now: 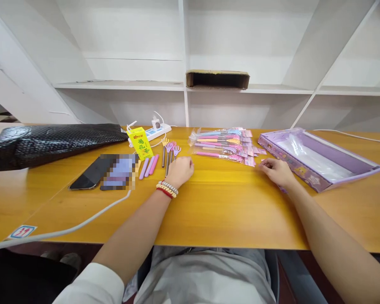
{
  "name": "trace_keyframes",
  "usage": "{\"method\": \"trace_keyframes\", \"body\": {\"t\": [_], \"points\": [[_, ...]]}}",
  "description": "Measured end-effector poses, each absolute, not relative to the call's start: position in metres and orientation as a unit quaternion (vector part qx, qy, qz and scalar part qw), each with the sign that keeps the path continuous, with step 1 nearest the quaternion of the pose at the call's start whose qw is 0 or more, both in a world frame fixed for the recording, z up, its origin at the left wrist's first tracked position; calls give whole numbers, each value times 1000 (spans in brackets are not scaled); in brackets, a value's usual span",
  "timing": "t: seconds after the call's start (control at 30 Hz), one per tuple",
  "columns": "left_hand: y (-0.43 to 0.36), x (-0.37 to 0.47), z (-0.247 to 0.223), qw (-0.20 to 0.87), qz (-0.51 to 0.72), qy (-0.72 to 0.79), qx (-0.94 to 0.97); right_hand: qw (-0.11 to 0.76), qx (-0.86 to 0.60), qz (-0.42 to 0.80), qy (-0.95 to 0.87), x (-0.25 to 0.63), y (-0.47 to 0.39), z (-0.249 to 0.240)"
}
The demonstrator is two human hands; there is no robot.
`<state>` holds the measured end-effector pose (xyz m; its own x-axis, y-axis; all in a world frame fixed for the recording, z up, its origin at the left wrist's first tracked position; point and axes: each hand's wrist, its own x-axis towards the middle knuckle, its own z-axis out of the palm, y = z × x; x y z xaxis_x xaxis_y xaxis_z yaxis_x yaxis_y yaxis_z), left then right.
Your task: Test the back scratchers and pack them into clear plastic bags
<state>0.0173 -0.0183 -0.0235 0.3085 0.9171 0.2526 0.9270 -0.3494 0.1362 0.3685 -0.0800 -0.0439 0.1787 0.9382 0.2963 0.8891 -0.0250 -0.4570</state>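
My left hand [180,169], with bracelets at its wrist, rests closed on the table; what its curled fingers hold, if anything, is hidden. Just beyond it lie several small claw-shaped back scratchers [168,147] with metal rods and yellow, purple and pink heads. Purple and pink handle sleeves [148,167] lie to their left. Right of centre is a row of back scratchers in clear bags [220,145]. My right hand [276,171] has its fingers bent together beside the purple display box [307,175]; anything between them is too small to make out. A purple bit shows under that hand.
Two phones, one dark [90,173] and one blurred out [115,173], lie at left by a yellow drink carton [140,143] and a white power strip [156,133]. A black wrapped bundle [57,141], a white cable [91,217] and a cardboard box [218,74] on the shelf are also there.
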Motion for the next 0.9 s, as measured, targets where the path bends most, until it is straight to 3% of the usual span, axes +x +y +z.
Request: {"method": "trace_keyframes", "body": {"t": [0.23,0.63,0.9], "points": [[-9,-3,-16,109,-128,-663,-729,300,-709,48,-637,371,-80,-44],[-6,-3,-13,71,-86,-717,-688,289,-711,52,-639,370,-80,-42],[-8,-3,-16,53,-87,-716,-691,294,-734,6,-612,378,-107,-8]]}}
